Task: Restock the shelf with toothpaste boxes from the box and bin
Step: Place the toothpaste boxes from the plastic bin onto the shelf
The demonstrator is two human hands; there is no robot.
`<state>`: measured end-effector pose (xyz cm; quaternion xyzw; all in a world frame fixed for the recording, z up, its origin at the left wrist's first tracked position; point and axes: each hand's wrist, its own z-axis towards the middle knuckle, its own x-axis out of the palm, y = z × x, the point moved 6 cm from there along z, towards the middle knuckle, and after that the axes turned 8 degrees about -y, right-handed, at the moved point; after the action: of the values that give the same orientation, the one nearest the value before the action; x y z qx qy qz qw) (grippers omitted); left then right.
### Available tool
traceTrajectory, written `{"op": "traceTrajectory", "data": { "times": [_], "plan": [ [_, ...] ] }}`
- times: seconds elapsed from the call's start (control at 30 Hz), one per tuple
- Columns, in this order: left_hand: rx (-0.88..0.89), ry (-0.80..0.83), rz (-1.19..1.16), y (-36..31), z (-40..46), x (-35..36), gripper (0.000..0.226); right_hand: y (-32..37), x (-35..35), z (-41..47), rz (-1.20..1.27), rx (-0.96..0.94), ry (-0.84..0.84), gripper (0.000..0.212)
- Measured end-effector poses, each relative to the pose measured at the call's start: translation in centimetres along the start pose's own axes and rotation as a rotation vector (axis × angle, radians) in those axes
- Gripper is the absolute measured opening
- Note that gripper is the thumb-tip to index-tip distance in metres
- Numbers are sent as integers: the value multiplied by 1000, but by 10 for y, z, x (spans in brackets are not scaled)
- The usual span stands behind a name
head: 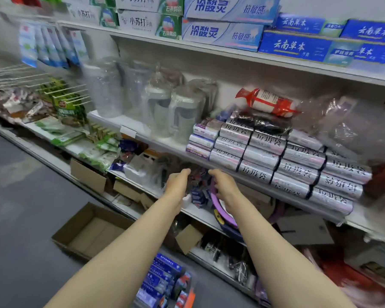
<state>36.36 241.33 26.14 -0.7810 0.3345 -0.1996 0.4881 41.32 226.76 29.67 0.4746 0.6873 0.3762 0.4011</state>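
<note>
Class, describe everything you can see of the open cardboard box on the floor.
The cardboard box is plain brown corrugated card, shallow and rectangular, and sits on the grey floor to the left of the person's left forearm, in front of the lowest shelf. Its flaps are folded open and its inside looks empty. Neither hand touches it.

Shop aisle interior. A dark grey floor [20,196] runs along tiered white metal shelving [209,51] backed by a pale rear panel [231,72]. White wire display hooks [20,74] project at upper left. Lighting is even and diffuse; edges are motion-blurred.
</note>
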Motion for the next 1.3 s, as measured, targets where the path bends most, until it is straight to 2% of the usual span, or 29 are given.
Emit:
{"op": "traceTrajectory", "data": {
  "times": [0.07, 0.2, 0.33, 0.4, 0.53, 0.6, 0.7, 0.8, 1.03, 1.13, 1.2, 1.3],
  "plan": [
    [-16, -35, 28, 11, 20, -16, 23, -8, 26, 9, -22, 43, 23, 42],
    [-87, -67, 56, 45, 76, -45, 44, -71, 87, 96, -130, 96, 51, 36],
    [-172, -98, 68, 86, 125, -76, 38, -88, 132, 95, -228, 175, 38, 29],
    [-231, -130, 82, 120, 156, -93, 33, -111, 157, 108, -282, 224, 63, 22],
    [-389, -192, 114, 223, 206, -122, 45, -179, 193, 139, -432, 272, 97, 24],
    [-441, -221, 124, 262, 209, -133, 51, -212, 203, 152, -480, 286, 95, 28],
    [-493, -335, 149, 310, 211, -147, 38, -271, 217, 173, -575, 363, 148, 25],
    [-569, -397, 146, 365, 222, -147, 46, -340, 229, 200, -642, 428, 218, 28],
    [-687, -391, 151, 501, 263, -129, 39, -499, 245, 262, -596, 571, 176, 23],
    [-734, -384, 159, 552, 285, -122, 39, -563, 250, 288, -575, 555, 146, 40],
    [-754, -368, 154, 583, 300, -115, 54, -582, 254, 296, -518, 546, 108, 35],
    [-761, -416, 132, 617, 320, -109, 64, -598, 258, 306, -450, 492, 47, 27]
  ]
}}
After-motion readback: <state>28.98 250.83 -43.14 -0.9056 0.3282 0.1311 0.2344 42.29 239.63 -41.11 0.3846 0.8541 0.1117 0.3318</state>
